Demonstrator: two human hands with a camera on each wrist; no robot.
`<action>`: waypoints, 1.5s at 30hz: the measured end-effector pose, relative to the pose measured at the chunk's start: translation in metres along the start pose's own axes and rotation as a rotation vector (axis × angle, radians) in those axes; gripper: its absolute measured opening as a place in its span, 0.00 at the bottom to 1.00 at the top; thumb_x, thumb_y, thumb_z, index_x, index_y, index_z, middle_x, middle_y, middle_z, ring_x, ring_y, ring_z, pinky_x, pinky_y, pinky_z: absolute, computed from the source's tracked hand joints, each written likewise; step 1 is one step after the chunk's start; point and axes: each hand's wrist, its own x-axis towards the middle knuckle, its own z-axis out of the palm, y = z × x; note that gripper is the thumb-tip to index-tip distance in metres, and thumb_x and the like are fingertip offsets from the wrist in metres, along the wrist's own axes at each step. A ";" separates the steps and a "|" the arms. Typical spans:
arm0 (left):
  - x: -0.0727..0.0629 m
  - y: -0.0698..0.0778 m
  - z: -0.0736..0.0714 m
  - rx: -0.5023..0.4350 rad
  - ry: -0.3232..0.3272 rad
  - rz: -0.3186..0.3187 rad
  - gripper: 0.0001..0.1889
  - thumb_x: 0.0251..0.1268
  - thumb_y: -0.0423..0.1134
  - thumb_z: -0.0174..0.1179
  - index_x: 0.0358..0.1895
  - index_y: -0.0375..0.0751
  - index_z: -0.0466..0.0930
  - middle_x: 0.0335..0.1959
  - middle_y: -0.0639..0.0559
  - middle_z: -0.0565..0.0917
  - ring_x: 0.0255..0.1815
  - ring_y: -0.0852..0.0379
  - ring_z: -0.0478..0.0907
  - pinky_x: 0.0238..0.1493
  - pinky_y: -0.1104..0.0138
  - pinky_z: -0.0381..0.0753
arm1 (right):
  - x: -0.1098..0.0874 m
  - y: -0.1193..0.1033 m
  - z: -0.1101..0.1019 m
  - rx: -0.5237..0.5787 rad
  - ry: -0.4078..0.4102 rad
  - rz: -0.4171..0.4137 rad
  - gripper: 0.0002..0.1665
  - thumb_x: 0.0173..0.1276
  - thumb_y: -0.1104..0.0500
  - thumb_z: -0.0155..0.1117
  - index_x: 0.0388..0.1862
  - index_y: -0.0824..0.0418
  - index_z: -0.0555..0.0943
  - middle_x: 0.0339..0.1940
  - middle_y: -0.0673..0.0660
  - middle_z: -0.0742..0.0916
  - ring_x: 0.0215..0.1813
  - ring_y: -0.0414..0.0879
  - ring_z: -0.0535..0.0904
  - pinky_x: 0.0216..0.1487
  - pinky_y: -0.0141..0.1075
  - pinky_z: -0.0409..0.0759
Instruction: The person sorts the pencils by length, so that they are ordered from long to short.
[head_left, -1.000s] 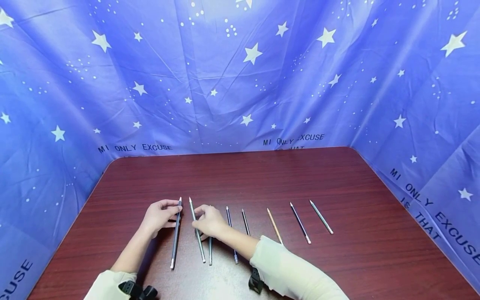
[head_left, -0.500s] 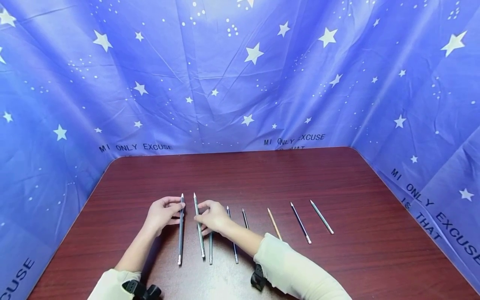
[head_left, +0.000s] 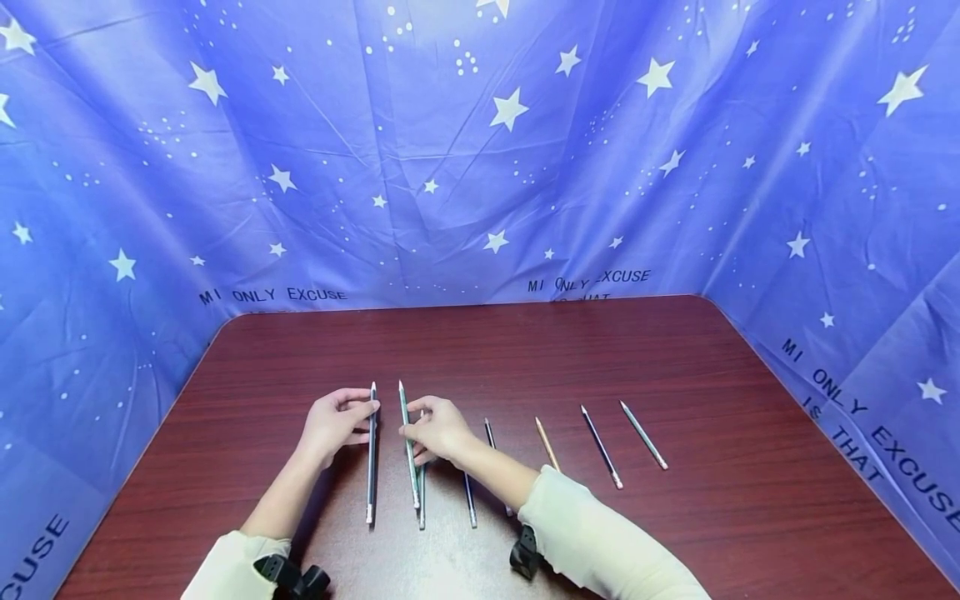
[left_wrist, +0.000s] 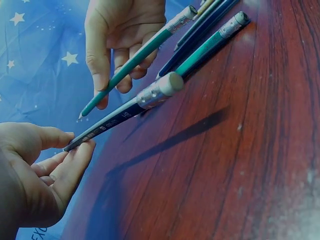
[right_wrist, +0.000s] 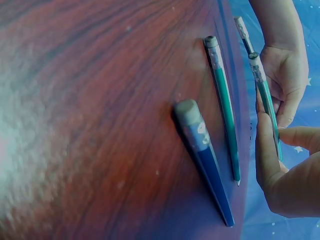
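One dark pencil point(head_left: 372, 467) is pinched in the left hand point(head_left: 333, 425) above the tabletop point(head_left: 480, 358), its pale lettering too small to read surely; near it, the right hand point(head_left: 444, 429) pinches a green pencil point(head_left: 412, 477), also raised. Six more pencils point(head_left: 642, 434) lie on the tabletop toward the right, before a starry blue curtain point(head_left: 420, 108) printed "MI ONLY EXCUSE"

The blue cloth point(head_left: 450, 150) says "MI ONLY EXCUSE" and "IS THAT"; writing on the dark pencil point(left_wrist: 112, 121) is too blurry.

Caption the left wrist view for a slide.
The left hand pinches a dark pencil and the right hand a green pencil, above a reddish table.
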 end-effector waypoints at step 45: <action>0.010 0.018 0.032 -0.056 -0.006 0.051 0.20 0.59 0.35 0.62 0.54 0.31 0.74 0.28 0.56 0.82 0.23 0.61 0.80 0.28 0.66 0.85 | -0.008 -0.004 -0.053 -0.003 0.044 -0.044 0.26 0.60 0.67 0.62 0.58 0.68 0.71 0.39 0.69 0.84 0.19 0.40 0.76 0.26 0.37 0.85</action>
